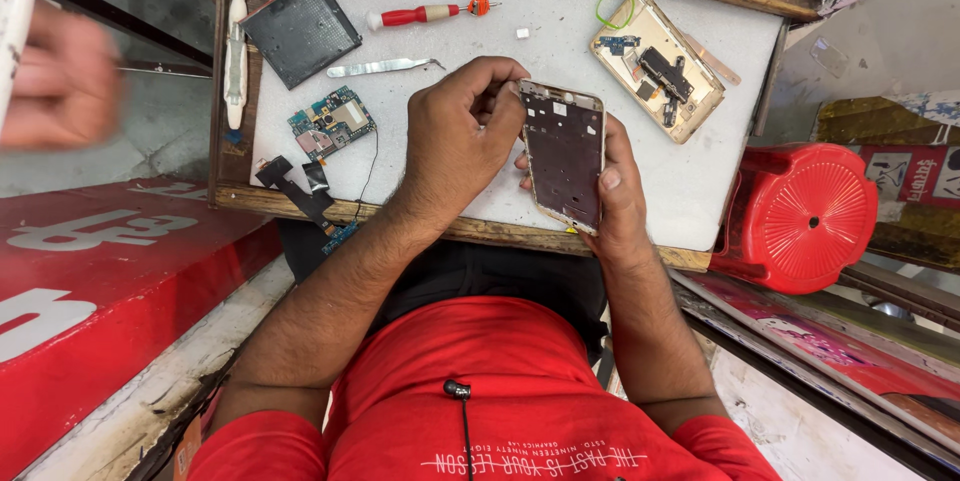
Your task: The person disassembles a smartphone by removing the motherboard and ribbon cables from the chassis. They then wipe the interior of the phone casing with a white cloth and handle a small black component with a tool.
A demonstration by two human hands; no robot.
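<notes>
We've got the stripped phone frame (pixel 563 153) pinched in our right hand (pixel 618 203), thumb along its right edge and fingers wrapped behind, so it's held up just off the white work mat (pixel 690 191). Our left hand (pixel 458 136) is curled closed over the frame's top left corner, fingertips pressing at the rim; whether there's a small tool tucked in there we can't tell. This thing looks light and fairly stiff but thin, basically a gold rim with a dark inner plate, so we'd guess it bends if squeezed across the middle (edges and corners are the safe place to grab). Probably a bit slick too, bare metal. Beyond our left hand lie steel tweezers (pixel 385 67), a red-handled screwdriver (pixel 425 14) and a bare circuit board (pixel 332 122), with a black back cover (pixel 300 29) further out. Past the right hand sits another opened gold phone body (pixel 657 63), and a red plastic stool (pixel 800 216) stands off to that side.
</notes>
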